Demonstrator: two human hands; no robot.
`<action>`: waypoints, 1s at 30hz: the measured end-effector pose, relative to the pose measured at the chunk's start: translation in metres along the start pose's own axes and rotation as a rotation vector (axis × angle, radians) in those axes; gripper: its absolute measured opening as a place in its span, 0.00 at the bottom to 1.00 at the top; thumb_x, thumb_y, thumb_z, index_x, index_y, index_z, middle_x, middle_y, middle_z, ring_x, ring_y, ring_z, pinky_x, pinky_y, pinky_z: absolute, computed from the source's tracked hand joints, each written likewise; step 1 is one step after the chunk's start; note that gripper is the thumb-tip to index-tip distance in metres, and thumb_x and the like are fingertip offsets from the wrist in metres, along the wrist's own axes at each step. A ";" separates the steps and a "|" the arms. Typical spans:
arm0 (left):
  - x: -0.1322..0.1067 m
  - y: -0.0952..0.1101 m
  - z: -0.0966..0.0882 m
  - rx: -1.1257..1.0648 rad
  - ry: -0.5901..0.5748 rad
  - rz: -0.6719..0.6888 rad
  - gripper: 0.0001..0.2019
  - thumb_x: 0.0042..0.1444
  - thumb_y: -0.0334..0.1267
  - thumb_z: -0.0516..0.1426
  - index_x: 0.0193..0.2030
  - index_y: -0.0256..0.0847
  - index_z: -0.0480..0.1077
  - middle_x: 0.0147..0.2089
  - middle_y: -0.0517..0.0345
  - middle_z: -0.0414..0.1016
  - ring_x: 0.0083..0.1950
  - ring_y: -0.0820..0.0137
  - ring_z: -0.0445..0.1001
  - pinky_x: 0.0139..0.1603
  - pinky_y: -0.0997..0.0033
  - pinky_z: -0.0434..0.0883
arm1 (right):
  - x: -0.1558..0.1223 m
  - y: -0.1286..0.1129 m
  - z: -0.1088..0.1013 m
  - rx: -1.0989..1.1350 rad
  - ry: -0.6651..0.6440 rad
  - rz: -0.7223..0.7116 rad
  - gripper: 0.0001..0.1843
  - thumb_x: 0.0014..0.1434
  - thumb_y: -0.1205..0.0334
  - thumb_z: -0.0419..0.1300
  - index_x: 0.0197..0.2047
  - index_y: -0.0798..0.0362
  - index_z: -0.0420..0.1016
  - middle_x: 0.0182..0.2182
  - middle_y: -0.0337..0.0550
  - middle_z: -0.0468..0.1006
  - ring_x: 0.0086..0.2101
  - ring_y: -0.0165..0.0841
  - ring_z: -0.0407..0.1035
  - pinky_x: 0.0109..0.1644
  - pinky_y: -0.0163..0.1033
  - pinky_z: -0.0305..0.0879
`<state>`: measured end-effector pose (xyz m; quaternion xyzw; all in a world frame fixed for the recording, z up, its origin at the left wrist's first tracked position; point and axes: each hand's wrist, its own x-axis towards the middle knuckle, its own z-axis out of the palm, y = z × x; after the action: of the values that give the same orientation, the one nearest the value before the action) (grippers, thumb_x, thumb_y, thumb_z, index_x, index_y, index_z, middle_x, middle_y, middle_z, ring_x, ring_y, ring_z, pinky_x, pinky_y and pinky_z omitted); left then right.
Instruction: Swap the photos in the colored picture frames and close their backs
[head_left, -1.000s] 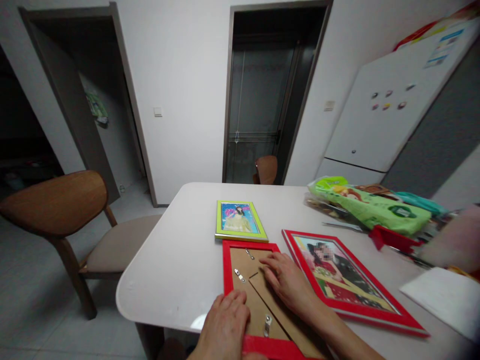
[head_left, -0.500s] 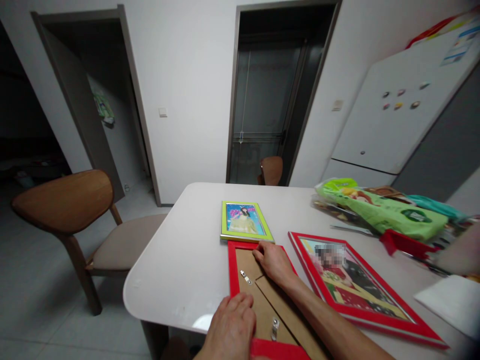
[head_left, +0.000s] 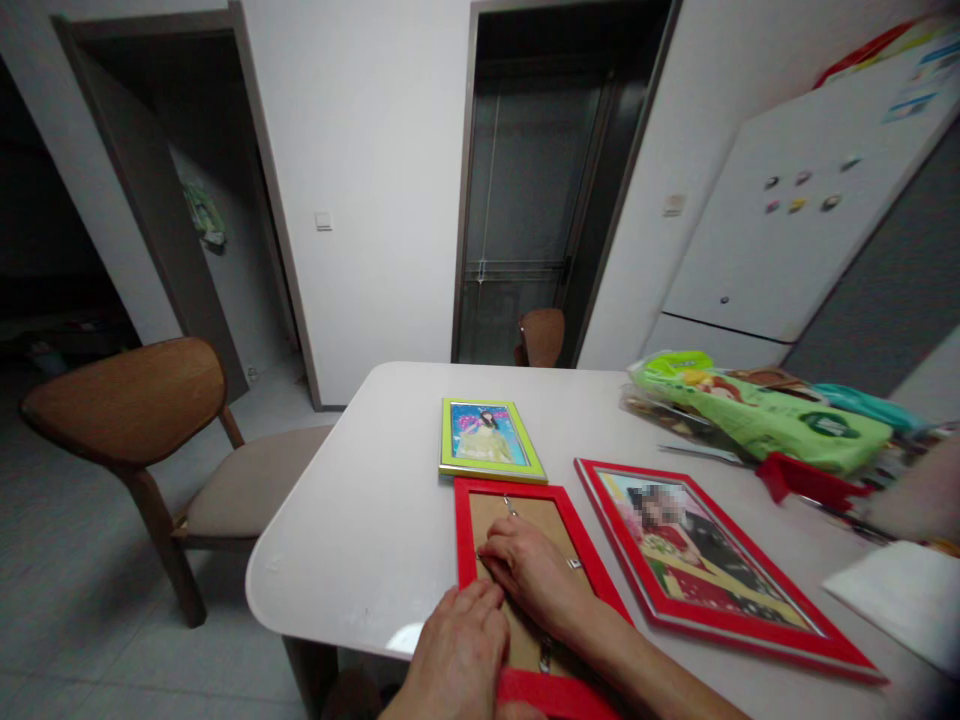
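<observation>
A red photo frame (head_left: 551, 490) lies face down at the table's near edge, its brown backing board (head_left: 487, 515) showing. My left hand (head_left: 465, 640) grips the frame's left side near the lower corner, fingers bent over the rim. Across the board reaches my right hand (head_left: 529, 570), closed, its fingertips pressed at the left-side metal clip, which they mostly cover. Another metal clip (head_left: 510, 505) shows at the top, one more clip (head_left: 574, 564) on the right, and a hanger (head_left: 545, 655) near the bottom. Touching the red frame's far end is a lime-green photo frame (head_left: 493, 470), picture up.
To the right, a larger red photo frame (head_left: 667, 605) lies picture up on the white table (head_left: 337, 550). Beyond it are a green package (head_left: 795, 410), a red object (head_left: 806, 485) and white paper (head_left: 900, 600). A wooden chair (head_left: 127, 400) stands at the left.
My right hand has moved from the top of the frame's back toward its left side, uncovering the top and right clips. My left hand has stayed on the left rim.
</observation>
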<state>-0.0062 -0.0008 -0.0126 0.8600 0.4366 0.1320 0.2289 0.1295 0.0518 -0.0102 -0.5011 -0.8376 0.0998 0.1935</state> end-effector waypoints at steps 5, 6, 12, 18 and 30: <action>0.000 -0.004 0.006 -0.011 0.023 0.006 0.25 0.32 0.48 0.64 0.38 0.35 0.69 0.56 0.43 0.58 0.57 0.58 0.55 0.57 0.58 0.52 | -0.009 0.002 -0.006 0.051 0.007 -0.026 0.12 0.53 0.68 0.49 0.29 0.54 0.74 0.28 0.43 0.70 0.32 0.30 0.62 0.36 0.33 0.58; -0.001 -0.005 0.007 -0.015 0.038 0.008 0.26 0.32 0.48 0.64 0.39 0.35 0.69 0.56 0.43 0.59 0.57 0.58 0.55 0.57 0.58 0.52 | -0.015 0.002 -0.010 0.083 0.004 -0.037 0.12 0.53 0.68 0.49 0.33 0.53 0.74 0.30 0.44 0.70 0.34 0.30 0.62 0.38 0.34 0.58; -0.003 -0.004 0.009 -0.007 0.037 0.020 0.25 0.32 0.47 0.64 0.38 0.36 0.69 0.55 0.44 0.60 0.57 0.57 0.57 0.56 0.56 0.54 | -0.063 0.002 -0.035 0.141 -0.182 -0.094 0.10 0.52 0.66 0.51 0.31 0.49 0.74 0.35 0.43 0.69 0.38 0.32 0.61 0.44 0.39 0.57; -0.003 -0.005 0.007 0.025 0.061 0.032 0.25 0.31 0.49 0.64 0.36 0.35 0.69 0.55 0.43 0.61 0.56 0.57 0.58 0.55 0.58 0.57 | -0.077 0.002 -0.036 0.112 -0.179 -0.112 0.15 0.46 0.74 0.51 0.32 0.47 0.73 0.36 0.42 0.68 0.40 0.33 0.59 0.45 0.43 0.56; 0.007 -0.008 0.034 0.196 0.274 0.347 0.20 0.40 0.45 0.60 0.39 0.39 0.64 0.48 0.46 0.69 0.50 0.58 0.66 0.52 0.51 0.60 | -0.094 0.040 -0.032 0.613 0.452 0.499 0.16 0.45 0.56 0.55 0.38 0.52 0.73 0.42 0.48 0.72 0.45 0.40 0.63 0.50 0.46 0.57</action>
<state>0.0069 -0.0007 -0.0453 0.9143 0.3199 0.2420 0.0570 0.2148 -0.0122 -0.0162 -0.6164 -0.5597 0.2746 0.4810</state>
